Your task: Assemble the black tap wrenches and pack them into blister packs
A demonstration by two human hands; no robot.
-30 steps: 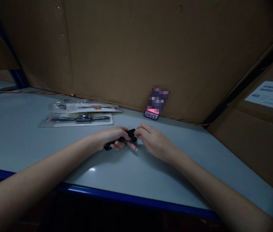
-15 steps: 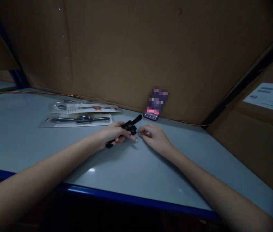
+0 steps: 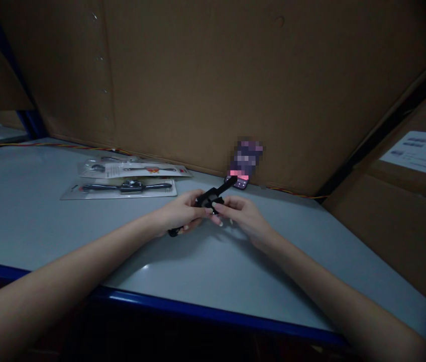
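A black spokeshave (image 3: 226, 186) with two long handles is held aslant over the table. My left hand (image 3: 185, 212) is closed round its near handle and middle body. The thumb and fingers of my right hand (image 3: 243, 215) are closed on the right side of the spokeshave's body, the thumb lying on top. Whether a small part sits between those fingertips cannot be made out. Behind my left hand lies a second spokeshave (image 3: 132, 187) in a clear blister pack.
Another packaged tool (image 3: 148, 169) lies behind the blister pack. A phone (image 3: 243, 163) leans against the cardboard wall (image 3: 198, 75) at the back. Red and yellow wires (image 3: 66, 146) run along the wall's foot. A blue rail (image 3: 160, 301) edges the grey table (image 3: 205, 271).
My right hand has moved left, its pinched fingertips coming from beside the spokeshave onto its body. The spokeshave and my left hand have shifted slightly right.
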